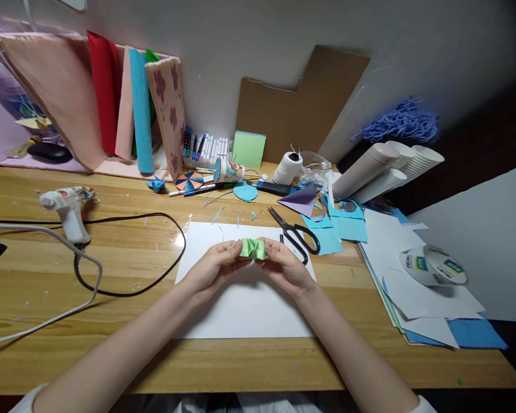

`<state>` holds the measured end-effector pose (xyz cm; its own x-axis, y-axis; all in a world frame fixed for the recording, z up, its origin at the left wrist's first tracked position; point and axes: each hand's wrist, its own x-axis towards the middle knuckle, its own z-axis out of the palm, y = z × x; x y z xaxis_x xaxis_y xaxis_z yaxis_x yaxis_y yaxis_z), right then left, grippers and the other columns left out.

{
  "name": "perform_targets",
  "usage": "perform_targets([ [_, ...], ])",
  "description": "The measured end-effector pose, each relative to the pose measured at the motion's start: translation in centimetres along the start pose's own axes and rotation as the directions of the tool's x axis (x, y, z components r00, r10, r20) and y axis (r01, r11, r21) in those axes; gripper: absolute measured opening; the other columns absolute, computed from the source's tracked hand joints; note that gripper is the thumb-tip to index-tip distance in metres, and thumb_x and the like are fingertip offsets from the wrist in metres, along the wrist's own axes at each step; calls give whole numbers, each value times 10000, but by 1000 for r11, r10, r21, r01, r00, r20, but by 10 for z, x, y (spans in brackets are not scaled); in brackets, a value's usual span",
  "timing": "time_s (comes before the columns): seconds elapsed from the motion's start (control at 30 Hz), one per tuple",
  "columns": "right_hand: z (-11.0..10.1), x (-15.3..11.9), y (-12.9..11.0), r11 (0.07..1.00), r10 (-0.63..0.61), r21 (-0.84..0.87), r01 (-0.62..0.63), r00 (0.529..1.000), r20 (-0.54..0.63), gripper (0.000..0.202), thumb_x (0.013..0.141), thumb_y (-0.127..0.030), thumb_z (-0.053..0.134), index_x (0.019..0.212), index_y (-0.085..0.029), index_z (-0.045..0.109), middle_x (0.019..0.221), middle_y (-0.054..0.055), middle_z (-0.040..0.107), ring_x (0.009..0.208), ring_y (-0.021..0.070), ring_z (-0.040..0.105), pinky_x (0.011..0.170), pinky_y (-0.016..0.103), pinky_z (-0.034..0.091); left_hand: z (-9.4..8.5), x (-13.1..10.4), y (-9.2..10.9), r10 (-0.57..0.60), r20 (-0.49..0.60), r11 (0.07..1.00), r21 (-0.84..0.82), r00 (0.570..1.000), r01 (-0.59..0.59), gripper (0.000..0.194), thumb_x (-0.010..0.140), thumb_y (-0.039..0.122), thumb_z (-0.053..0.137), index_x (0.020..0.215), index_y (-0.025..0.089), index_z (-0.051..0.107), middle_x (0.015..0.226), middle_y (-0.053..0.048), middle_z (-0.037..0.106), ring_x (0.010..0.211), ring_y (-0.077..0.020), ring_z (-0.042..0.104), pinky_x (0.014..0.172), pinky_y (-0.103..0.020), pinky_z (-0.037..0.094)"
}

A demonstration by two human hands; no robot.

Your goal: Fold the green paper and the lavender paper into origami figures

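Observation:
A small folded piece of green paper (pixel 253 249) is held up between my two hands, above a white sheet (pixel 245 312) on the wooden table. My left hand (pixel 218 265) pinches its left end, and my right hand (pixel 284 267) pinches its right end. The middle of the green paper shows creases that meet in a star-like fold. Fingertips behind the paper are partly hidden. Black-handled scissors (pixel 301 236) lie just beyond my right hand, partly over the sheet's upper right corner.
A white glue gun (pixel 67 213) and looped cables are on the left. Toward the wall are markers (pixel 212 147), a thread spool (pixel 288 168), a purple paper piece (pixel 298 201) and blue scraps. Stacked papers (pixel 421 304) with a tape roll (pixel 433 265) lie on the right.

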<state>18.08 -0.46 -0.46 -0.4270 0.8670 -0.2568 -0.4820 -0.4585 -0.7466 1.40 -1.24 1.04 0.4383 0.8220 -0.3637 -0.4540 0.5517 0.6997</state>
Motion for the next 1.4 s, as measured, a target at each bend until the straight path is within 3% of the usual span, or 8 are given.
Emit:
perform_targets([
  [0.23, -1, 1, 7, 996, -10, 84, 5, 998, 70, 195, 680, -282, 745, 782, -136, 665, 709, -4, 562, 632, 69, 470, 602, 163, 385, -1, 0, -1, 43, 16, 999, 28, 999, -43, 213, 717, 323, 692, 757, 115, 677, 788, -34, 656, 761, -111, 565, 789, -221, 427],
  [0.4, 1, 0, 6, 998, -53, 29, 53, 999, 1, 129, 720, -243, 711, 780, -147, 648, 741, -12, 543, 648, 65, 470, 604, 162, 393, -1, 3, 1, 143, -77, 981, 141, 987, -131, 236, 692, 342, 707, 697, 115, 644, 722, -18, 639, 725, -112, 564, 769, -231, 424],
  [0.57, 7, -1, 4, 983, -136, -133, 127, 989, -57, 155, 747, -296, 679, 750, -154, 615, 732, -10, 542, 647, 82, 497, 595, 190, 423, -5, 8, -2, 257, -229, 941, 281, 939, -189, 267, 684, 378, 702, 727, 121, 640, 742, -23, 648, 747, -134, 579, 778, -264, 433],
  [0.73, 6, 1, 7, 976, -147, -180, 126, 983, -109, 267, 710, -352, 707, 633, -146, 555, 568, -23, 502, 536, 70, 439, 481, 164, 368, -8, 8, 2, 144, -138, 979, 166, 980, -120, 331, 734, 432, 643, 758, 104, 683, 807, -64, 679, 805, -149, 597, 839, -276, 443],
  [0.97, -1, 5, 10, 986, -86, 130, 105, 986, -144, 238, 639, -270, 771, 665, -144, 570, 573, -46, 455, 480, 26, 362, 401, 106, 290, -11, 8, 7, -126, -132, 988, -103, 983, 112, 138, 697, 226, 718, 797, 134, 694, 804, -32, 663, 742, -91, 582, 783, -203, 449],
  [1.1, 1, 3, 9, 961, -66, 258, 102, 987, -146, 201, 636, -223, 767, 685, -145, 588, 612, -44, 465, 483, 21, 368, 403, 100, 323, -13, 6, 6, -196, -4, 981, 0, 981, 196, 206, 655, 277, 754, 735, 103, 677, 622, 0, 580, 608, -60, 506, 624, -173, 390],
  [1.23, 9, -2, 10, 934, -41, 352, 67, 996, -80, 165, 669, -192, 737, 666, -130, 584, 595, -43, 452, 463, 19, 338, 400, 101, 339, -12, 2, 5, -242, 113, 967, 114, 964, 229, 334, 619, 394, 759, 649, 90, 622, 597, 15, 522, 524, -38, 399, 539, -175, 300],
  [1.4, 10, -4, 9, 937, -40, 346, 52, 998, -43, 143, 701, -179, 697, 672, -136, 563, 593, -48, 417, 456, 29, 298, 405, 119, 334, -9, 0, 6, -117, 159, 961, 266, 980, 72, 347, 691, 440, 684, 636, 113, 583, 613, 22, 493, 543, -56, 383, 530, -182, 273],
])
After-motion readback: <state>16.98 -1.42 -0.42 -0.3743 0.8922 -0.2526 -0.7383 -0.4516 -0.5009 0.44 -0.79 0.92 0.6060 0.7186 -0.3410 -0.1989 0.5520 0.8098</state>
